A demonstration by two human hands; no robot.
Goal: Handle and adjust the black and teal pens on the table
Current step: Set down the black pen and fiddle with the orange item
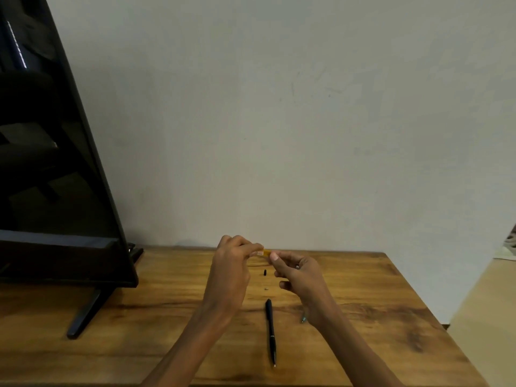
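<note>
From the head camera, your two hands meet above the far middle of the wooden table (363,289). Your left hand (233,263) has its fingers curled and pinches one end of a small yellow-orange piece (265,253); your right hand (300,275) pinches the other end from the 3 o'clock side, thumb tip against it. Holding it at both ends like this suggests you are pulling, twisting or fitting it, though what the piece is I cannot tell; it is mostly covered by your fingertips.

The black pen (270,331) lies untouched on the table at 6 o'clock from your hands, lengthwise toward you, tip nearest you, well clear of both hands. It seems parked there so both hands stay free. The teal pen (303,319) shows only as a short teal end peeking out at 3 o'clock of the black pen, the rest hidden under your right forearm, so how it lies cannot be read.

Two tiny loose bits sit between hands and black pen: a small black piece (264,272) and a pale speck (266,289), too small to identify.

At 9 o'clock a dark monitor (55,163) stands on its foot, cut off by the frame edge.
</note>
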